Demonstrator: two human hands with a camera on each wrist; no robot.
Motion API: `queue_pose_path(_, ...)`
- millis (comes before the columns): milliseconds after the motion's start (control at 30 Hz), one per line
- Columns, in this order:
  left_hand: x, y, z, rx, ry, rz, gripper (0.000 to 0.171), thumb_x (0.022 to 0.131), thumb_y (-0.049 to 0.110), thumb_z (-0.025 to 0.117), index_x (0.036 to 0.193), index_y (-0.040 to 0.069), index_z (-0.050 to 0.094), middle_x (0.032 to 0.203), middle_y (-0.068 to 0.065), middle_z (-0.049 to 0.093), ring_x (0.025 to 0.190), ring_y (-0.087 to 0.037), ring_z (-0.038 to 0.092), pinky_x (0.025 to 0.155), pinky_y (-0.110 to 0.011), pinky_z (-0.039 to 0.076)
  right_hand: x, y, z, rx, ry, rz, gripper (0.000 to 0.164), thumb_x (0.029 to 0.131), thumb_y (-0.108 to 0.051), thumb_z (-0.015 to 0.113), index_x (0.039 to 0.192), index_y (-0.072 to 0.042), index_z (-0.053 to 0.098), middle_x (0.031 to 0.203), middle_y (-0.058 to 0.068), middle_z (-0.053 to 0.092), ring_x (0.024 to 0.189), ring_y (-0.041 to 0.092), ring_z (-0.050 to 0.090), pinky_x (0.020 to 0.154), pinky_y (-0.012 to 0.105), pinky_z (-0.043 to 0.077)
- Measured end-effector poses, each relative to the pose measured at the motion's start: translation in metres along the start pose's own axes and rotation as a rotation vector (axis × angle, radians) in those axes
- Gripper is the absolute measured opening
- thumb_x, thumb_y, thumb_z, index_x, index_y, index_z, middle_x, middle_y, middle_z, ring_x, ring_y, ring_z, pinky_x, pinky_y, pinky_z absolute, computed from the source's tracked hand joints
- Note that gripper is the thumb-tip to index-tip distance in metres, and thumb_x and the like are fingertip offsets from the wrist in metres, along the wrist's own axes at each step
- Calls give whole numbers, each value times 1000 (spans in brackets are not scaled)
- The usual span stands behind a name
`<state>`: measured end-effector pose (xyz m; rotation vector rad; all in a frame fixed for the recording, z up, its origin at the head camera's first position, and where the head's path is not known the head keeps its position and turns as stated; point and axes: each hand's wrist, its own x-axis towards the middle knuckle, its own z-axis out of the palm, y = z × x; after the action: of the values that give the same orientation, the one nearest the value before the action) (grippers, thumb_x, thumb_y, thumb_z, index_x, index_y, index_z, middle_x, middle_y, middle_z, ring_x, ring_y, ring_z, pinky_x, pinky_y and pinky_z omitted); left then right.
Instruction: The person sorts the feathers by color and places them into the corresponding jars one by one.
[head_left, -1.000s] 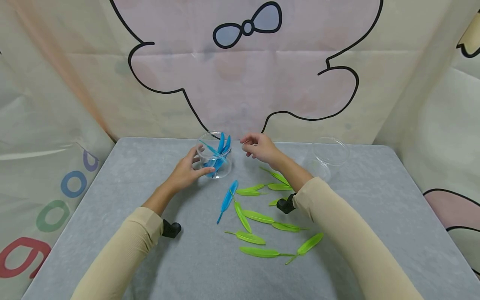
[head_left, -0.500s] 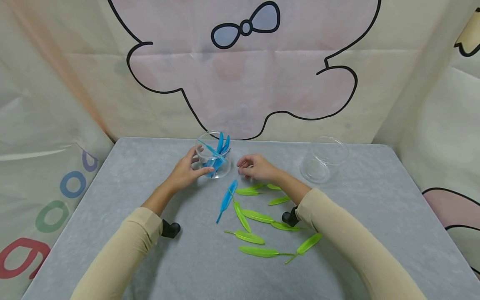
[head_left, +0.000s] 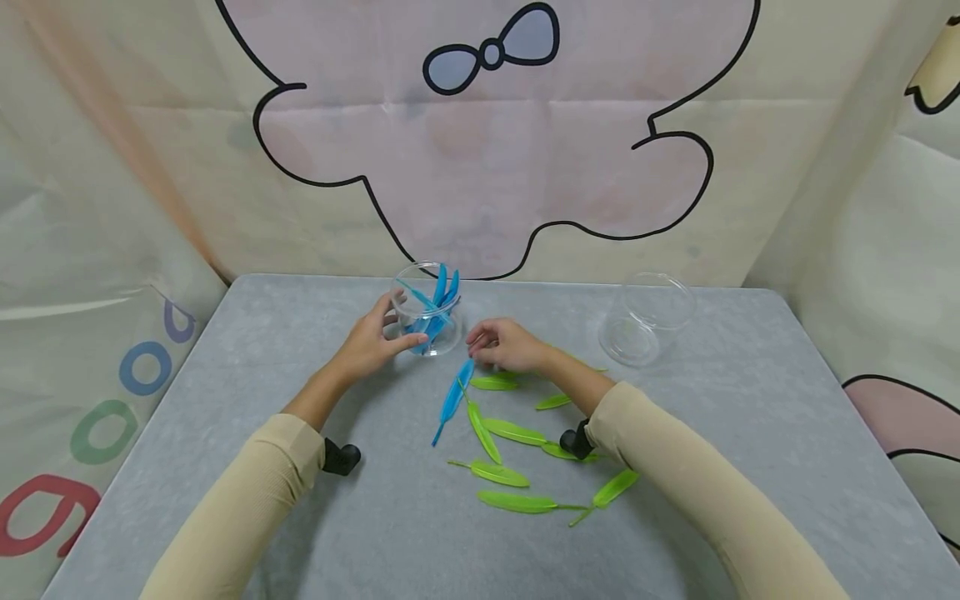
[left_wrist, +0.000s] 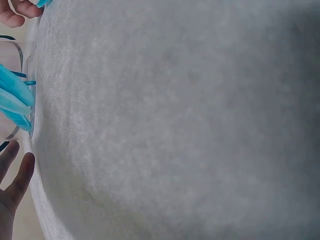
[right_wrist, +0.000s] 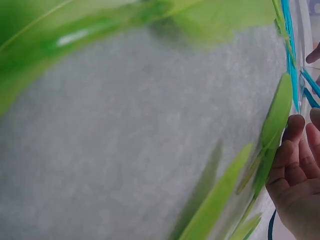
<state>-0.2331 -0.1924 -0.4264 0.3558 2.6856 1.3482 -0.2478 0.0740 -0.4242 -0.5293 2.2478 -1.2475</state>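
Observation:
A clear plastic cup (head_left: pixel 451 340) with several blue feathers (head_left: pixel 441 292) inside stands near the table's far edge. My left hand (head_left: pixel 366 343) holds it from the left, thumb at the front and fingers behind. On the table in front of the cup lies a single blue feather (head_left: pixel 452 402). The fingers of my right hand (head_left: pixel 512 345) hover loosely bent at that feather's upper tip; I see nothing gripped in them. Beneath and around this hand lie several green feathers (head_left: pixel 514 432), some partly covered by the hand and forearm. The right wrist view shows a green feather (right_wrist: pixel 274 130) close beside the fingertips.
A second clear cup (head_left: pixel 637 337) stands at the back right, with no feathers in it. The grey table (head_left: pixel 750 467) ends at a printed cloth backdrop (head_left: pixel 465 192) just behind both cups.
My right hand has come down and toward me, from beside the cup's rim to the tip of the loose blue feather. My left hand and the cup stay in place.

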Motion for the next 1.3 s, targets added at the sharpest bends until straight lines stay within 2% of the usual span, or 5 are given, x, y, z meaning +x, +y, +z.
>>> queue_pose_path(200, 0, -1, 1, -1, -2, 1, 95, 88, 45, 75, 158, 11, 20, 159, -14, 31, 138, -41, 41, 106, -59, 39, -2, -5, 3, -13, -19, -30, 23, 96, 0, 61, 118, 7, 61, 108, 16, 70, 83, 17, 63, 67, 27, 52)
queue_pose_path(400, 0, -3, 1, -12, 2, 2, 95, 88, 44, 76, 158, 10, 20, 159, -15, 32, 138, -41, 41, 106, -59, 39, 0, -4, 7, -44, -21, -30, 23, 96, 0, 61, 118, 6, 62, 106, 14, 69, 86, 16, 62, 69, 25, 51)
queue_pose_path(833, -2, -2, 1, -12, 1, -7, 97, 87, 45, 75, 158, 11, 19, 159, -15, 31, 138, -41, 41, 105, -59, 39, 2, -3, 8, -44, -28, 1, 21, 96, 2, 59, 116, 2, 63, 91, 8, 64, 74, 14, 54, 64, 23, 46)
queue_pose_path(1067, -1, -2, 1, -10, 1, -5, 96, 88, 44, 75, 158, 11, 19, 159, -14, 31, 138, -41, 41, 105, -59, 40, 0, -4, 8, -41, -16, -15, 20, 96, 3, 58, 115, 3, 64, 88, 8, 62, 71, 14, 52, 62, 23, 45)
queue_pose_path(1300, 0, -1, 1, -6, -2, -7, 96, 88, 44, 76, 158, 12, 19, 159, -14, 31, 138, -41, 41, 105, -59, 40, -1, -9, 2, -96, 29, -77, 19, 96, 4, 56, 113, 4, 65, 91, 9, 65, 79, 15, 54, 69, 23, 44)
